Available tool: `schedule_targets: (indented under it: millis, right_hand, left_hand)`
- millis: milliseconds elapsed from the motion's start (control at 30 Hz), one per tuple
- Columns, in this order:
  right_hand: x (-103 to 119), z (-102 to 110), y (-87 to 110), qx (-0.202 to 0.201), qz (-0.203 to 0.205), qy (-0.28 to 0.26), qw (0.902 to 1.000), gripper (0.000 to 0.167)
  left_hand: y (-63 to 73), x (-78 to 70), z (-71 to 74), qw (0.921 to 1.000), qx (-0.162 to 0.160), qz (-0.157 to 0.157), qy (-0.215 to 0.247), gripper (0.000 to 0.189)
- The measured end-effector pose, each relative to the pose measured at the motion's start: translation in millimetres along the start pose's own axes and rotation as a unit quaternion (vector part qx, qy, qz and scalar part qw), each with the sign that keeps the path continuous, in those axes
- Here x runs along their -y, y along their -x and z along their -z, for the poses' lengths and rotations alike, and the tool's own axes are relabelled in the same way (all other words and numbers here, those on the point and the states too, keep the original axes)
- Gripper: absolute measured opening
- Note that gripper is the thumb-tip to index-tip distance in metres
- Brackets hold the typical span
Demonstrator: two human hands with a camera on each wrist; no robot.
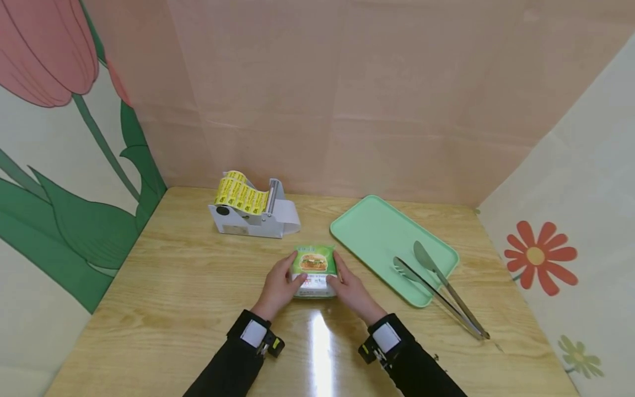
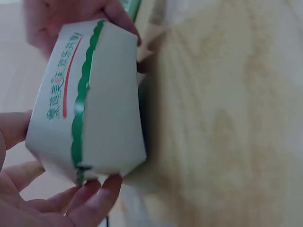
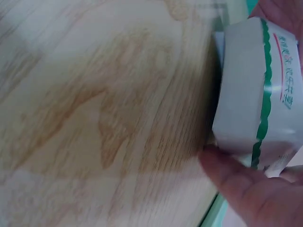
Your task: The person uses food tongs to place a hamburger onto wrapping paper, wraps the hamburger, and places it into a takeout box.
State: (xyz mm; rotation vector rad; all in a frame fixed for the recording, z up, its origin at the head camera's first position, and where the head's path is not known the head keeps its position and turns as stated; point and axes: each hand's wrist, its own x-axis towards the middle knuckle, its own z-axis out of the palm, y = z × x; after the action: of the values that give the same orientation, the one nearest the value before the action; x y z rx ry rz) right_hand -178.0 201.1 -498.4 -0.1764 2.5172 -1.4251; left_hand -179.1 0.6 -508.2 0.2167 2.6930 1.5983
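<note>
Between both hands is a small burger box [image 1: 313, 270], green on top with a burger picture and white on its front. My left hand [image 1: 279, 284] grips its left side, thumb on the front edge and fingers along the side. On the opposite side my right hand [image 1: 354, 288] grips it the same way. In the left wrist view the white box [image 2: 113, 104] shows a green scalloped seam, with fingertips curled under its end. The right wrist view has the box [image 3: 241, 90] close over the wooden table, a finger at its lower corner.
Behind the box, to the left, stands a grey label dispenser [image 1: 248, 225] with a roll of yellow labels [image 1: 241, 194]. A mint-green tray [image 1: 369, 229] lies at the right, with metal tongs [image 1: 448, 295] resting across its near corner and onto the wooden table [image 1: 163, 309].
</note>
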Motion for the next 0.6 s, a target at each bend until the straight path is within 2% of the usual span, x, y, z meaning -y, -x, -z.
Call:
schedule_targets:
  millis: [200,367,600]
  right_hand:
    - [-3.0,-4.8,2.3,-0.009,0.037,0.119,0.9921,0.081]
    - [-3.4,-5.2,5.3,0.001,0.052,0.151,0.9872,0.082]
    - [-3.1,-5.5,3.3,0.009,0.038,0.170,0.9847,0.082]
  left_hand:
    - [4.8,8.7,-4.2,0.9990,0.000,-0.040,-0.019,0.067]
    - [7.0,14.0,-7.1,0.9992,0.013,-0.033,-0.017,0.068]
    - [6.6,18.6,-8.7,0.9997,0.018,-0.017,-0.008,0.067]
